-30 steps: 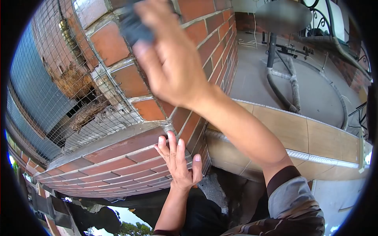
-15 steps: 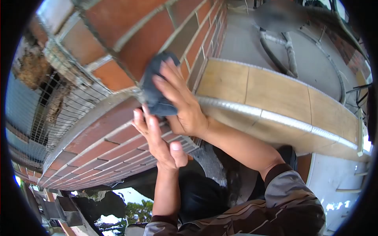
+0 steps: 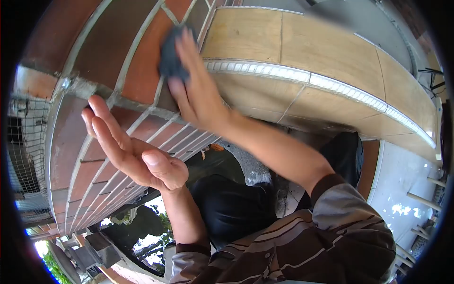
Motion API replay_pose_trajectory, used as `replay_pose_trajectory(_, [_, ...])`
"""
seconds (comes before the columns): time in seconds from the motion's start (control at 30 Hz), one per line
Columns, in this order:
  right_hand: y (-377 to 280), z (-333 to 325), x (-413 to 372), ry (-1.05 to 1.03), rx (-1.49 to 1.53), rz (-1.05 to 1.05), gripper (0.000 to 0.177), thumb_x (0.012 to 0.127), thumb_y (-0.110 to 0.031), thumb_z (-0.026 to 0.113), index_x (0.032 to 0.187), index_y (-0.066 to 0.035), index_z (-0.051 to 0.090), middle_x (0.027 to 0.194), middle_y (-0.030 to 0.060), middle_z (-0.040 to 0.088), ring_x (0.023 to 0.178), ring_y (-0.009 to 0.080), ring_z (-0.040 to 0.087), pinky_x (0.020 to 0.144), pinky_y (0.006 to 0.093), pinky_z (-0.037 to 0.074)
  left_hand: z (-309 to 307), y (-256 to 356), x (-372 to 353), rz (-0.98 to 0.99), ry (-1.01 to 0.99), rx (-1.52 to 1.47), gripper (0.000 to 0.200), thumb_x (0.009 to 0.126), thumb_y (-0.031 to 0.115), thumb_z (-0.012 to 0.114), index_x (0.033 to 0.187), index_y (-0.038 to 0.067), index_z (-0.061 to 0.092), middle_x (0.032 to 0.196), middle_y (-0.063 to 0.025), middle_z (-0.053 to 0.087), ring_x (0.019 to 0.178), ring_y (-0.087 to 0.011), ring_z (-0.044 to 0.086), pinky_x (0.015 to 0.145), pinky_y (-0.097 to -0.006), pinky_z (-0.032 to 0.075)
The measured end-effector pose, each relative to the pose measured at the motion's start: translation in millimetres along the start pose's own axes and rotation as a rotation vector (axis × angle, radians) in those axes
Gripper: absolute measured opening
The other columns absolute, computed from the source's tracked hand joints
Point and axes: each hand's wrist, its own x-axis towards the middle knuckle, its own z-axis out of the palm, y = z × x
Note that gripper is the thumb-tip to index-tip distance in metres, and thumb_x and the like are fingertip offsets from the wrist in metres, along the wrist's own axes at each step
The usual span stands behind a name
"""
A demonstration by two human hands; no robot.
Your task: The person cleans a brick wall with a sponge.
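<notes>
A crumpled dark grey cloth (image 3: pixel 172 57) lies against the brick wall (image 3: pixel 137 57), close to where the wall meets the tan tiled step. My right hand (image 3: pixel 201 97) has it, pressing it to the bricks with the fingers over it; both are smeared by motion. My left hand (image 3: pixel 137 154) is beside the wall's corner edge, palm turned up. Its fingers are extended and nothing lies in them.
Tan tiles with a white ribbed edging strip (image 3: pixel 279 72) run off to the right. Wire mesh (image 3: pixel 30 135) stands at the left beyond the wall. Below are my dark-trousered knees (image 3: pixel 231 206) and a pale shiny floor (image 3: pixel 404 182) at the right.
My right hand has moved the cloth along the bricks, away from the corner edge. My left hand has come apart from the cloth and shifted left. The view has moved as well.
</notes>
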Motion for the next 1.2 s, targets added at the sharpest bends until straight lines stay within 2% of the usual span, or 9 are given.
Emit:
replay_pose_trajectory(0.13, [-19.8, -6.1, -94.3, -0.169, 0.057, 0.197, 0.066, 0.089, -0.004, 0.056, 0.144, 0.012, 0.024, 0.152, 0.0361, 0.015, 0.141, 0.0521, 0.017, 0.116, 0.0525, 0.018, 3.2, -1.6, -0.6, 0.024, -0.006, 0.044, 0.057, 0.101, 0.035, 0.038, 0.145, -0.001, 0.032, 0.150, -0.0218, 0.036, 0.144, -0.0316, 0.028, 0.119, -0.0455, 0.011])
replay_pose_trajectory(0.3, [-4.7, 4.0, -5.7, 0.057, 0.087, 0.025, 0.060, 0.094, -0.010, 0.050, 0.141, 0.015, 0.024, 0.149, 0.0367, 0.021, 0.141, 0.0504, 0.018, 0.116, 0.0529, 0.017, 2.3, -0.6, -1.1, 0.017, -0.015, 0.043, 0.057, 0.100, 0.032, 0.041, 0.146, -0.002, 0.031, 0.150, -0.0233, 0.036, 0.143, -0.0325, 0.028, 0.119, -0.0467, 0.011])
replay_pose_trajectory(0.4, [37.6, -6.2, 85.6, 0.130, 0.153, 0.665, 0.058, 0.101, -0.023, 0.039, 0.139, 0.018, 0.023, 0.140, 0.0383, 0.036, 0.139, 0.0507, 0.023, 0.115, 0.0512, 0.021, -0.9, 1.2, 1.1, 0.017, -0.024, 0.040, 0.057, 0.100, 0.030, 0.042, 0.145, -0.003, 0.032, 0.149, -0.0244, 0.037, 0.143, -0.0325, 0.029, 0.119, -0.0472, 0.010])
replay_pose_trajectory(0.43, [72.8, -4.5, 115.7, 0.274, 0.124, 0.780, 0.042, 0.101, -0.022, 0.039, 0.133, 0.003, 0.047, 0.121, 0.0274, 0.059, 0.114, 0.0396, 0.056, 0.098, 0.0398, 0.041, -1.7, 2.6, 1.4, 0.015, -0.032, 0.036, 0.056, 0.100, 0.029, 0.043, 0.144, -0.003, 0.032, 0.148, -0.0248, 0.037, 0.143, -0.0325, 0.029, 0.119, -0.0473, 0.010])
replay_pose_trajectory(0.6, [45.4, 0.0, 79.2, 0.191, 0.145, 0.633, 0.059, 0.101, -0.023, 0.040, 0.139, 0.018, 0.021, 0.143, 0.0384, 0.031, 0.140, 0.0502, 0.022, 0.116, 0.0496, 0.020, -4.1, 6.8, 1.4, -0.021, -0.013, -0.009, 0.056, 0.099, 0.029, 0.044, 0.144, -0.002, 0.034, 0.147, -0.0238, 0.039, 0.143, -0.0322, 0.029, 0.120, -0.0469, 0.010])
replay_pose_trajectory(0.73, [-40.9, 13.7, -19.1, 0.052, 0.018, 0.303, 0.060, 0.101, -0.022, 0.042, 0.138, 0.020, 0.022, 0.144, 0.0458, 0.019, 0.139, 0.0544, 0.017, 0.116, 0.0531, 0.017, 0.9, 6.0, 3.7, 0.002, 0.008, 0.021, 0.054, 0.098, 0.028, 0.044, 0.144, 0.000, 0.037, 0.148, -0.0217, 0.040, 0.143, -0.0315, 0.029, 0.120, -0.0469, 0.010])
replay_pose_trajectory(0.93, [10.9, -13.0, 85.5, -0.040, 0.079, 0.747, 0.055, 0.101, -0.028, 0.037, 0.128, 0.019, 0.034, 0.138, 0.0438, 0.032, 0.134, 0.0548, 0.028, 0.114, 0.0533, 0.024, -0.6, 9.6, 3.9, 0.002, 0.002, -0.031, 0.052, 0.094, 0.019, 0.050, 0.141, -0.001, 0.041, 0.146, -0.0216, 0.043, 0.142, -0.0322, 0.032, 0.119, -0.0477, 0.010])
replay_pose_trajectory(1.0, [58.3, -10.7, 108.8, 0.126, 0.016, 0.701, 0.044, 0.101, -0.026, 0.039, 0.130, 0.006, 0.047, 0.127, 0.0341, 0.051, 0.117, 0.0464, 0.050, 0.100, 0.0449, 0.039, -4.6, 13.3, 4.1, -0.023, -0.022, -0.027, 0.052, 0.094, 0.016, 0.051, 0.141, -0.001, 0.041, 0.146, -0.0216, 0.043, 0.142, -0.0321, 0.032, 0.119, -0.0479, 0.011])
replay_pose_trajectory(1.2, [-26.1, 6.2, -41.3, 0.015, 0.018, 0.145, 0.058, 0.090, -0.005, 0.054, 0.141, 0.009, 0.029, 0.145, 0.0351, 0.030, 0.139, 0.0487, 0.026, 0.115, 0.0473, 0.023, -5.6, 5.2, 4.6, 0.059, -0.024, -0.063, 0.044, 0.092, 0.012, 0.060, 0.132, -0.003, 0.050, 0.134, -0.0196, 0.056, 0.139, -0.0276, 0.038, 0.119, -0.0455, 0.012])
